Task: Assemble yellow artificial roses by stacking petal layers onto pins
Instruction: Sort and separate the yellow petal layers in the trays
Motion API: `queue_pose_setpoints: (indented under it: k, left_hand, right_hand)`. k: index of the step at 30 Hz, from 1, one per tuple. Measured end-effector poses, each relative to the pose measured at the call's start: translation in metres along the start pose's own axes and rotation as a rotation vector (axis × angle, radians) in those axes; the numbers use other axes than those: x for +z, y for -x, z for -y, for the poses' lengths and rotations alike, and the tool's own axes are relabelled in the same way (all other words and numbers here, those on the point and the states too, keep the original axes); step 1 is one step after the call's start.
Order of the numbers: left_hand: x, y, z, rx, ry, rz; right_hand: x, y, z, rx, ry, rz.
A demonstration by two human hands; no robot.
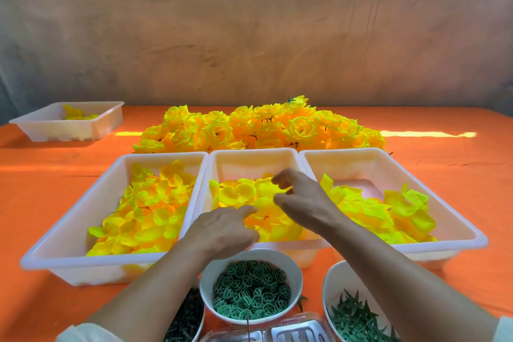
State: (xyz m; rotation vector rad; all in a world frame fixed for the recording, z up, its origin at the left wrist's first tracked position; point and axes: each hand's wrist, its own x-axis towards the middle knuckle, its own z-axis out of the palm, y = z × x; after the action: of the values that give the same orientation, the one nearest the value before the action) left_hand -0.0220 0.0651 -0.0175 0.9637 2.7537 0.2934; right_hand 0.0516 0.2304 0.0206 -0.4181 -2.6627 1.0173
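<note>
Three white trays of loose yellow petals stand side by side: the left tray (69, 230), the middle tray (249, 155) and the right tray (458, 228). Both my hands are over the middle tray. My right hand (302, 200) hovers above the petal layers (238, 191) with curled fingers, thumb and forefinger pinching the edge of one yellow petal (288, 189). My left hand (224, 228) lies lower, near the tray's front rim, with its fingertips down among the petals. What it holds, if anything, is hidden.
A pile of finished yellow roses (249, 130) lies behind the trays. A small white tray (108, 122) sits far left. In front are a bowl of green rings (251, 286), a bowl of dark pins (186, 316), a bowl of green leaf parts (355, 319) and a clear plastic box (277, 332).
</note>
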Motion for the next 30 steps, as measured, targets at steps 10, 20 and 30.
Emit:
queue_pose_setpoints:
  k: [10, 20, 30]
  left_hand:
    - [-0.003, 0.003, -0.007, -0.031, -0.003, 0.070]
    - [-0.004, 0.003, -0.003, -0.020, 0.008, 0.117]
    - [-0.007, -0.001, -0.003, -0.022, -0.043, 0.188]
  right_hand:
    - [0.031, -0.017, -0.015, -0.095, 0.654, 0.322]
    - [0.036, -0.064, -0.007, -0.199, 0.798, 0.057]
    - [0.022, -0.085, -0.012, -0.155, 0.719, 0.120]
